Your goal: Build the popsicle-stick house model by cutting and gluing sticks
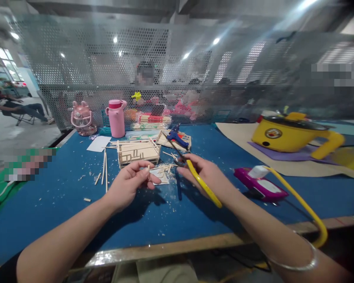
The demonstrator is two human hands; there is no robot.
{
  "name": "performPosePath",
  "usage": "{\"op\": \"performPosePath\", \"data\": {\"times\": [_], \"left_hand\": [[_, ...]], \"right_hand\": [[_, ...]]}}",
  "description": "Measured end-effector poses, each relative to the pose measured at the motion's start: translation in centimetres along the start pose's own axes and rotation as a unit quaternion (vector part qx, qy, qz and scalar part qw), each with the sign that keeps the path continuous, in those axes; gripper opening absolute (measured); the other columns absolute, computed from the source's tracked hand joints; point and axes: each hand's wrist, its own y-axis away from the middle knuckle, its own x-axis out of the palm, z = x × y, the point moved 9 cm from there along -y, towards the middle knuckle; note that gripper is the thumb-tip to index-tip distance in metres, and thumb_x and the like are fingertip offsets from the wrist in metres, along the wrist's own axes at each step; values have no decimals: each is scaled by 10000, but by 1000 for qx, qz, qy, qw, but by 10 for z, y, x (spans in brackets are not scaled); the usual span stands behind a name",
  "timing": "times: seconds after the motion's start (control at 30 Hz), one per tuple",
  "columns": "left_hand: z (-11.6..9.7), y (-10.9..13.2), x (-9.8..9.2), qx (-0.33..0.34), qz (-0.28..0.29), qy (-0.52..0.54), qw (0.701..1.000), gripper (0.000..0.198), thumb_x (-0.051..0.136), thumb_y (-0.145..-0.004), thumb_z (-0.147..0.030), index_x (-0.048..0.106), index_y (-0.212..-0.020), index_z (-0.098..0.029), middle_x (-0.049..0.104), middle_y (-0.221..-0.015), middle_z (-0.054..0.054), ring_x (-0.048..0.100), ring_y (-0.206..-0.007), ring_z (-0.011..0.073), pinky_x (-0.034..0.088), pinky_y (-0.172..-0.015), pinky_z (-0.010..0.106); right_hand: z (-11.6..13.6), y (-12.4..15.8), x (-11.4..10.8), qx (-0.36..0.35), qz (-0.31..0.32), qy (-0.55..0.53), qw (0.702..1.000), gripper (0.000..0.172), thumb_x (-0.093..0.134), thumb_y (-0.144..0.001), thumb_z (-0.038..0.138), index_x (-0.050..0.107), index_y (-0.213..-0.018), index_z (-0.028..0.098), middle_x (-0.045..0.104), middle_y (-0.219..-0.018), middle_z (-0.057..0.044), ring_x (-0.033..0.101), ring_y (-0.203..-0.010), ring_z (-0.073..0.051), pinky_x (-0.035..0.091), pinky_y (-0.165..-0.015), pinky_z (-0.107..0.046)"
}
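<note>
My left hand (132,181) pinches a short piece of wooden stick (149,169) between thumb and fingertips, above the blue table. In my right hand (209,175) is a pair of yellow-handled pliers (201,181), with the dark jaws pointing away to the left and partly covered by the fingers. Just beyond my left hand stands a small wooden stick frame (138,152) with a slatted panel. Cut stick pieces (166,169) and a white card (162,177) lie between the hands. Behind them, a blue glue gun (177,137) rests on another wooden piece.
Long thin sticks (105,169) lie left of the frame. A pink bottle (116,120) and a pink jug (82,120) stand at the back left. To the right are a purple power strip (261,184) with a yellow cable and a yellow electric pot (283,135). A perforated screen (106,70) stands behind.
</note>
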Motion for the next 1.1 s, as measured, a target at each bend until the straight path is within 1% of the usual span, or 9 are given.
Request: {"op": "performPosePath", "data": {"times": [0.07,0.13,0.33,0.5,0.6,0.67,0.83,0.97,1.1], "left_hand": [[2,0,0,-7,-4,8,1000,256,590,-731,-350,519,-875,-152,643,-690,14,539,-557,70,408,-564,203],[3,-1,0,-6,-6,13,1000,242,588,-735,-338,529,-869,-146,629,-676,6,525,-560,61,403,-573,198],[6,-5,-4,-6,-20,21,1000,248,597,-726,-339,527,-855,-140,613,-675,11,520,-574,67,418,-631,229],[11,-5,-8,-29,-25,-14,999,256,612,-705,-378,503,-778,-158,631,-728,24,547,-631,84,415,-651,234],[9,-5,-8,-15,-13,-76,997,251,578,-727,-389,534,-729,-142,615,-752,30,521,-650,81,398,-638,221],[8,-4,-7,-7,-7,-116,993,254,565,-731,-385,537,-687,-136,571,-653,4,477,-584,71,371,-583,209],[17,-4,3,-22,37,-176,983,265,570,-711,-395,524,-659,-139,500,-552,-27,417,-503,68,339,-530,213],[27,-3,10,-37,70,-200,976,285,546,-728,-413,546,-659,-137,508,-573,-13,420,-516,74,338,-532,217],[32,-3,6,-43,52,-197,978,262,560,-720,-394,568,-722,-133,514,-586,-8,422,-524,78,343,-538,219]], "right_hand": [[-25,-2,-12,43,-26,86,995,416,521,-715,459,562,-997,156,610,-714,-44,538,-608,-164,400,-553,-254],[-47,1,-13,79,-8,140,987,419,522,-707,473,570,-993,171,608,-676,-39,539,-584,-172,388,-529,-256],[-57,21,12,86,85,75,990,413,522,-699,482,568,-968,171,600,-663,-23,543,-578,-163,415,-520,-255],[-70,20,-20,143,28,131,981,372,513,-715,373,519,-1025,168,622,-708,-44,571,-610,-186,427,-541,-271],[-90,18,-32,174,67,223,957,339,493,-722,326,542,-1015,162,649,-781,-77,599,-685,-220,433,-584,-286],[-99,19,-30,173,109,255,945,372,481,-732,362,561,-1028,152,654,-906,-108,606,-793,-253,444,-642,-307],[-89,30,-9,121,170,308,928,432,386,-790,299,525,-1148,101,582,-1111,-165,561,-976,-272,416,-813,-352],[-73,34,9,104,211,320,918,443,376,-790,233,487,-1193,87,576,-1106,-187,556,-982,-274,411,-811,-362],[-77,22,9,140,204,335,909,432,350,-809,236,466,-1207,114,579,-1099,-180,563,-968,-279,412,-771,-353]]}}
